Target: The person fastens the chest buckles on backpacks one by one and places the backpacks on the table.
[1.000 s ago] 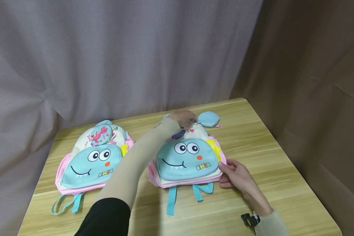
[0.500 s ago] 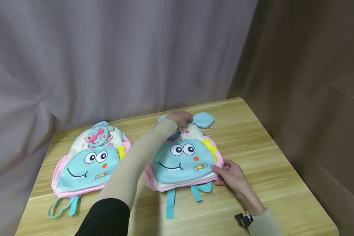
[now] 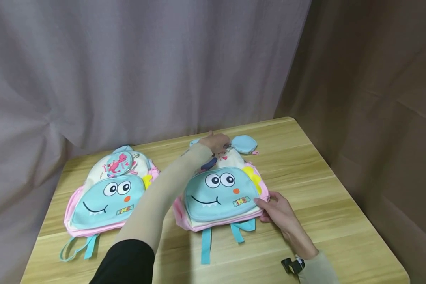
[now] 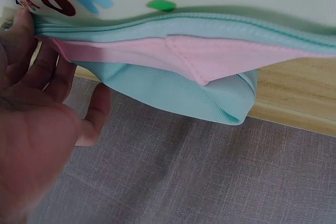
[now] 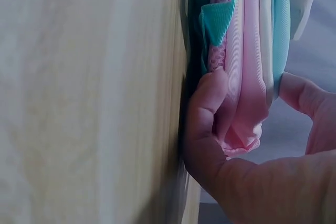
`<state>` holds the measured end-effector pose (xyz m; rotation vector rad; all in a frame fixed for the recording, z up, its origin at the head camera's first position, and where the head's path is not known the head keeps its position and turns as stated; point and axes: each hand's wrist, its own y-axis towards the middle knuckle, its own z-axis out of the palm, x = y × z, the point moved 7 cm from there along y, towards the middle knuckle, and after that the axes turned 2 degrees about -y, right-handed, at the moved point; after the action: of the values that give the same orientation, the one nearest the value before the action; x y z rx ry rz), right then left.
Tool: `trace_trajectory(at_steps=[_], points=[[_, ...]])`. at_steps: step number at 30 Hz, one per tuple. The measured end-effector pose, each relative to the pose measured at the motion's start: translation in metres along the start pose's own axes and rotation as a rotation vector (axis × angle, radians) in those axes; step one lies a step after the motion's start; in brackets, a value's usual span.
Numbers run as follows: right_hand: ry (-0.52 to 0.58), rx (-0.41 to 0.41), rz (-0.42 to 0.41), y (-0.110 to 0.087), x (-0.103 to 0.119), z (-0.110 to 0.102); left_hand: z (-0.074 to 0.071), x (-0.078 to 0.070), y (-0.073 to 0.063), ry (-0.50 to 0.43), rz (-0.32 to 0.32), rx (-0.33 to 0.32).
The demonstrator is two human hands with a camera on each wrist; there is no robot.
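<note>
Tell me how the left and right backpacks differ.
The left backpack has no hand on it; the right backpack is held by the left hand at its top and the right hand at its lower corner. The left backpack's pouch lies on its front, showing a dinosaur print; the right backpack's pouch lies past its top, plain side up. Both show a smiling cartoon face.

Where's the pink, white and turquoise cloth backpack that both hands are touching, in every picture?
Head: the backpack lies just right of centre, mostly in the lower half.
Left wrist: the backpack stretches across the top.
Right wrist: the backpack comes down from the top, right of centre.
Shared landmark: the pale wood-grain table, in all three.
</note>
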<state>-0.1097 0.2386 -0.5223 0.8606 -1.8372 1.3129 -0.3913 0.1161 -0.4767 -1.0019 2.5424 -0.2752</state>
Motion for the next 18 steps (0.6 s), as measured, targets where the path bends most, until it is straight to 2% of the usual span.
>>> trace_trajectory(at_steps=[11,18], points=[[0.034,-0.012,-0.042,0.000,0.005,-0.001,-0.011,-0.001,-0.006,-0.062,0.001,-0.033],[0.061,-0.049,-0.095,-0.002,0.011,-0.008,-0.021,-0.002,-0.002,-0.104,0.017,-0.064]])
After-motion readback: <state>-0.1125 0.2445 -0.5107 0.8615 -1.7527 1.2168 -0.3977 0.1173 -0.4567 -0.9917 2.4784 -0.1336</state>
